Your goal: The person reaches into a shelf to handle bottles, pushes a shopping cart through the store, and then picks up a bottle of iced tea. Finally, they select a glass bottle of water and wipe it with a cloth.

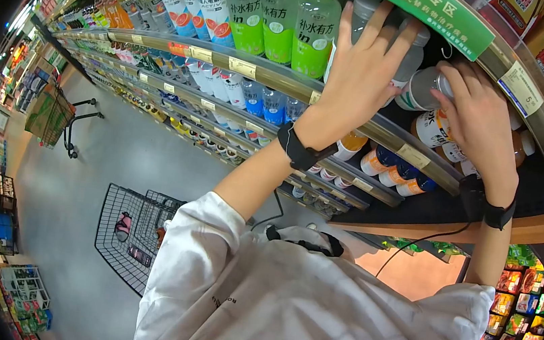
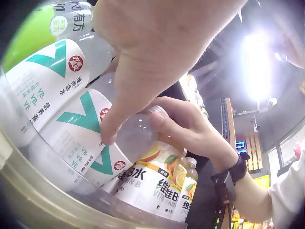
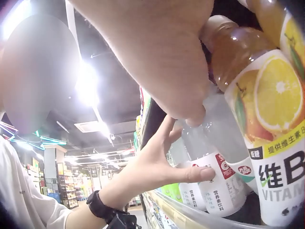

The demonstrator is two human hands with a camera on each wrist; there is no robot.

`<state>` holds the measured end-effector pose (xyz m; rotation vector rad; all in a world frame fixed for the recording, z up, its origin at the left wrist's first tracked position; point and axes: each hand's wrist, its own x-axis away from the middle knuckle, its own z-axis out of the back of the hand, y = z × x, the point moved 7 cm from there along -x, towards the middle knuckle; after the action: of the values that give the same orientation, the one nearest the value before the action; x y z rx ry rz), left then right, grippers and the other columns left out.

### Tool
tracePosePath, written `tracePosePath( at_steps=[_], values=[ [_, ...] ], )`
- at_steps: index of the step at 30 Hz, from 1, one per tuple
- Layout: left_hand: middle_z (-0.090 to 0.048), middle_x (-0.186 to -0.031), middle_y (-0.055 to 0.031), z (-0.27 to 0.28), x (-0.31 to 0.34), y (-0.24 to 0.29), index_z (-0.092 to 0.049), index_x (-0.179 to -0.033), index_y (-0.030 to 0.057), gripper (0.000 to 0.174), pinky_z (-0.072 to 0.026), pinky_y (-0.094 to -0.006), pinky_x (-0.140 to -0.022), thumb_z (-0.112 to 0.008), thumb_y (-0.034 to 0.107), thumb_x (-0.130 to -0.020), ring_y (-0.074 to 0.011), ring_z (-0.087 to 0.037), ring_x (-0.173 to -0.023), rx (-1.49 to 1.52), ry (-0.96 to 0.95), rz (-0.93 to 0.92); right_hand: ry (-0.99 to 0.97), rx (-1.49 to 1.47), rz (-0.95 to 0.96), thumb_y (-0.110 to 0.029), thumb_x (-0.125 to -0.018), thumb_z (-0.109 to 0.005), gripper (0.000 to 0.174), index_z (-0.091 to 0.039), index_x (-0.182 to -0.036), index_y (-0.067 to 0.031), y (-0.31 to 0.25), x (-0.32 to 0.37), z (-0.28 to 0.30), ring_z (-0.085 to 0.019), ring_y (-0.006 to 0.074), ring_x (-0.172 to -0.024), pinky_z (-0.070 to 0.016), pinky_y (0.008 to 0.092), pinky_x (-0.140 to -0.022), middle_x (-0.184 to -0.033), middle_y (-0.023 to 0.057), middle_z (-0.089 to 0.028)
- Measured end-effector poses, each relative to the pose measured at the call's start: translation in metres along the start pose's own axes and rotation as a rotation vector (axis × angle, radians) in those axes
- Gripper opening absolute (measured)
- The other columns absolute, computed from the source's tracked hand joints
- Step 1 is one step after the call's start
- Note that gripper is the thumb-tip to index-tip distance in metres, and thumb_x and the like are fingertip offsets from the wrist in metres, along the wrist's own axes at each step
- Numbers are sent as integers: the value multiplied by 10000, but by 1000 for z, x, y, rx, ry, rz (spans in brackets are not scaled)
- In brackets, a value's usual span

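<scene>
My right hand (image 1: 480, 107) grips the cap end of a clear drink bottle (image 1: 416, 91) with a white label, which leans on the upper shelf. My left hand (image 1: 359, 79) reaches over the bottles just beside it, fingers spread and fairly straight, its thumb touching a bottle. White-labelled vitamin water bottles (image 2: 76, 138) with a green V stand in a row under the left hand in the left wrist view. Orange vitamin B drink bottles (image 3: 269, 105) stand close by the right hand. The right fingertips are partly hidden in the wrist views.
Green-capped bottles (image 1: 278, 18) line the shelf to the left. A shelf edge with price tags (image 1: 413, 155) runs in front, and a green sign (image 1: 434, 13) hangs above. A wire shopping cart (image 1: 125, 233) stands on the floor behind. Cables trail from the wrist bands.
</scene>
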<state>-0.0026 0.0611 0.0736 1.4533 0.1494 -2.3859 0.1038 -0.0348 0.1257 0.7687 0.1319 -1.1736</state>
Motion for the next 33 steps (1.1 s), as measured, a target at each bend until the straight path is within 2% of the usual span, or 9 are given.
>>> tracePosePath(
  at_steps=[5,8,14,19,22,24,26,29,33],
  values=[
    [-572,-1330,-138,7,-1,-4,-410,-1502,68,1031,-175,-675,-1178,-909,256,-621,-327,-341,-1448,62,16,-37,-9,-79,-10,-195,-951,-652,317,-594,-1216,-30,3,0,-1,-634,348,-1005,-525,422,-828,-1101,158,-653],
    [-620,-1239,-135,0,-2,-4,-370,-1533,76,1061,-192,-659,-1178,-901,314,-646,-344,-366,-1424,-2,-30,-37,-61,-103,-37,-193,-955,-646,326,-583,-1233,-35,5,1,-1,-631,358,-996,-520,432,-825,-1105,167,-651],
    [-629,-1233,-151,-2,0,-7,-356,-1544,53,1082,-184,-680,-1178,-890,363,-656,-354,-364,-1438,-22,-22,-41,-128,-162,-117,-184,-954,-648,338,-571,-1266,-77,7,-2,-2,-634,369,-955,-501,450,-778,-1083,179,-652],
    [-593,-1301,-146,-4,1,-7,-368,-1531,38,1051,-151,-691,-1186,-881,345,-666,-351,-354,-1446,-36,-37,-39,-140,-166,-165,-182,-959,-642,327,-576,-1255,-58,10,-2,-2,-629,399,-942,-498,461,-779,-1071,192,-655],
    [-624,-1275,-204,-5,0,-9,-409,-1499,22,965,-102,-693,-1199,-856,311,-695,-351,-368,-1439,35,-31,-15,-125,-207,-166,-149,-963,-626,330,-572,-1270,-39,13,-1,-5,-625,427,-943,-495,474,-794,-1077,211,-652],
    [-634,-1239,-197,-1,-1,-8,-421,-1488,9,956,-81,-689,-1207,-840,333,-692,-352,-391,-1424,-31,-59,-25,-115,-235,-149,-129,-965,-616,351,-564,-1297,-28,11,-2,-4,-623,440,-962,-493,478,-811,-1105,225,-651],
    [-552,-1389,-164,4,-1,-22,-415,-1487,40,990,-118,-690,-1199,-870,349,-663,-366,-347,-1449,-57,-65,12,-171,-249,-188,-117,-968,-608,353,-561,-1302,-14,14,1,-6,-615,442,-991,-483,478,-828,-1147,227,-641],
    [-502,-1468,-168,-9,1,-11,-472,-1435,42,918,-94,-695,-1207,-858,369,-669,-369,-311,-1476,7,-66,-3,-143,-271,-165,-105,-970,-599,354,-554,-1308,-11,14,2,-5,-601,435,-1017,-472,475,-845,-1163,225,-625],
    [-501,-1455,-167,-1,0,-8,-510,-1396,39,893,-98,-692,-1212,-856,359,-637,-361,-300,-1476,-69,-30,-18,-238,-263,-210,-77,-975,-586,361,-533,-1322,8,16,8,-9,-586,425,-1059,-457,458,-882,-1178,223,-610]
  ],
)
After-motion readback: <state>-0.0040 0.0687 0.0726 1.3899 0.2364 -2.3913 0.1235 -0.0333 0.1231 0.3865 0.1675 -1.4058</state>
